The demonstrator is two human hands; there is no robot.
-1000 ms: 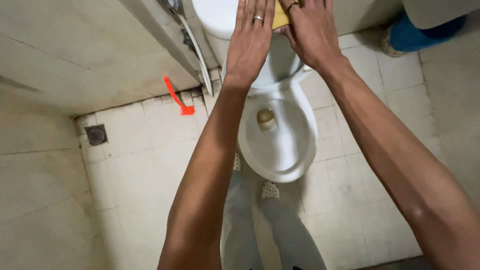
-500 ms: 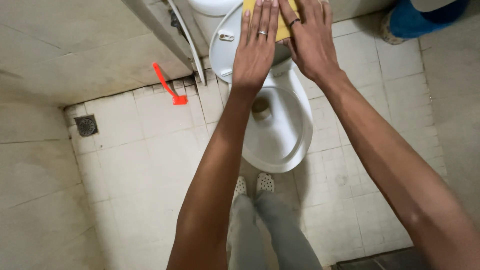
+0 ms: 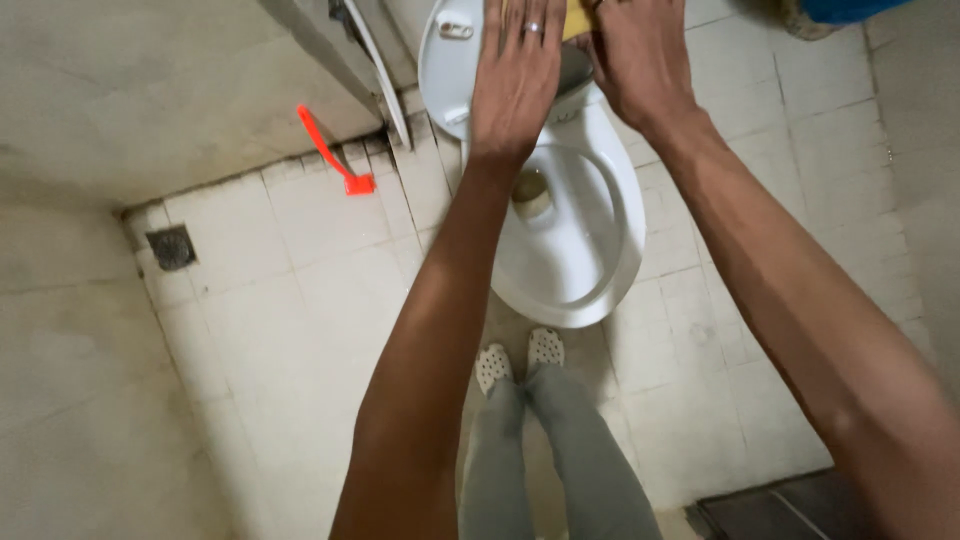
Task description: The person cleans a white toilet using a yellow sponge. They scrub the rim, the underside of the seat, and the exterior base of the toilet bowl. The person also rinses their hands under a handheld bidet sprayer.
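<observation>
Over the white toilet [image 3: 575, 250], both of our arms reach forward from the bottom of the view. Our left hand [image 3: 515, 85] lies flat, fingers straight and together, a ring on one finger; the palm faces down on the white cistern top [image 3: 450, 60] behind the bowl. It grips nothing that we can see.

Our right hand [image 3: 640, 60] sits just beside it, to the right, fingers running out of the top of the frame. Between the two hands a yellow cloth or sponge [image 3: 578, 18] shows as a small patch at the upper edge. The right hand's fingers touch or cover it; whether they clasp it we cannot tell, since the fingertips are cut off.

Bowl of the toilet is open, seat ring white, water and a pale stain at the bottom. A flush button shows on the cistern top, left of the left hand.

On the floor: pale square tiles [image 3: 300, 270], grimy in the joints. A red brush [image 3: 335, 160] lies tilted against the foot of the wall, left of the toilet and well apart from our hands. A dark square floor drain [image 3: 171, 246] sits farther left. A white pipe [image 3: 380, 70] runs down the wall beside the cistern.

Below the bowl, our two feet in white perforated clogs [image 3: 520, 355] and grey trouser legs [image 3: 560, 460].
</observation>
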